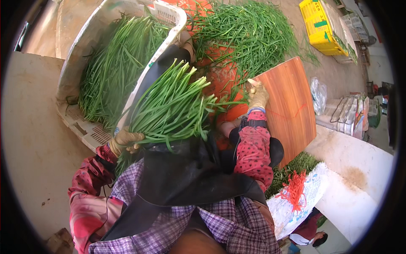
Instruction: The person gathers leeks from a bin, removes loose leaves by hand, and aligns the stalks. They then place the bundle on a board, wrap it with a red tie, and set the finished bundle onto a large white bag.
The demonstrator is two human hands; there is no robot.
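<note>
My left hand, in a tan glove, is closed round the lower end of a thick bunch of green garlic chives. The bunch fans out over my dark apron, its pale cut ends pointing up and to the right. My right hand, gloved too, is at the left edge of a wood-grain board. Its fingers are curled together; what they hold, if anything, I cannot make out. A few stray blades from the bunch reach toward its wrist.
On my left stands a white plastic crate filled with chives. A loose heap of chives lies ahead on an orange sheet. A yellow box stands far right. Red ties rest on a white sack near my right side.
</note>
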